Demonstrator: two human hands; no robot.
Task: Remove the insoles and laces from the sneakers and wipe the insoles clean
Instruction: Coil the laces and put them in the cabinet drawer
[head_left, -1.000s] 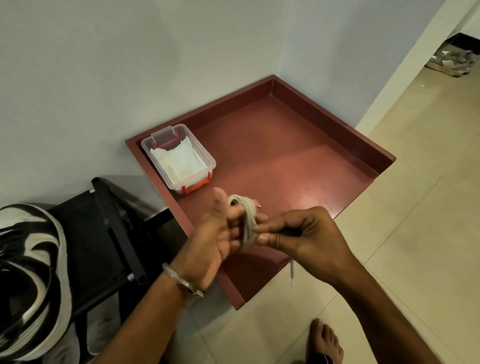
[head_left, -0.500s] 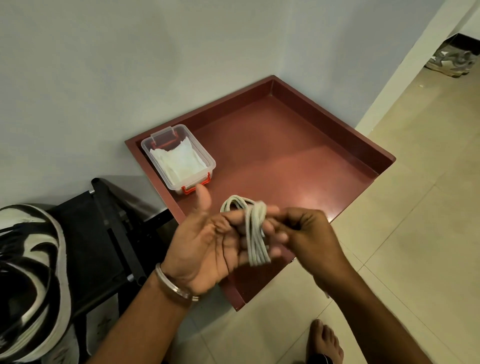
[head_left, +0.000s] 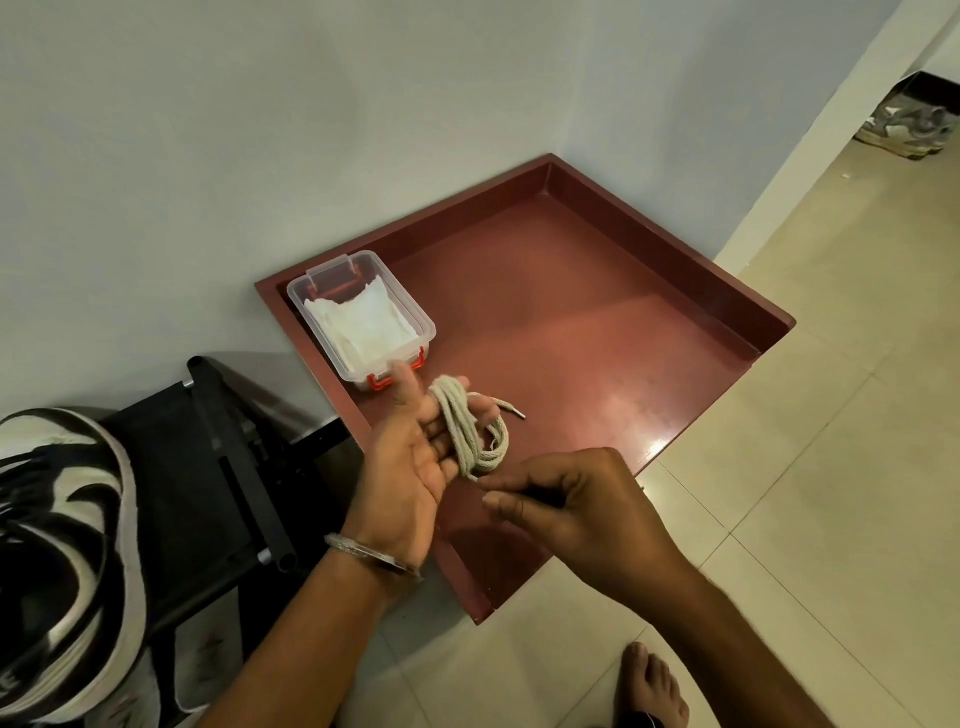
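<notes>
Lace (head_left: 470, 435) lies coiled around the extended fingers of the left hand (head_left: 415, 467), palm up, above the near edge of the red tray (head_left: 597, 332). Coil's long axis runs along those fingers. Right hand (head_left: 566, 506), nearer the loose tail, pinches it just beside the coil

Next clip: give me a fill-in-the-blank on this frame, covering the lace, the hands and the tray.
1. The coiled lace is looped around the fingers of the ____ hand.
2. The right hand pinches one ____ of the lace.
3. The clear container of white wipes sits inside the ____ tray.
4. The container's latch is coloured ____.

Missing words: left; end; red-brown; orange-red.
</notes>
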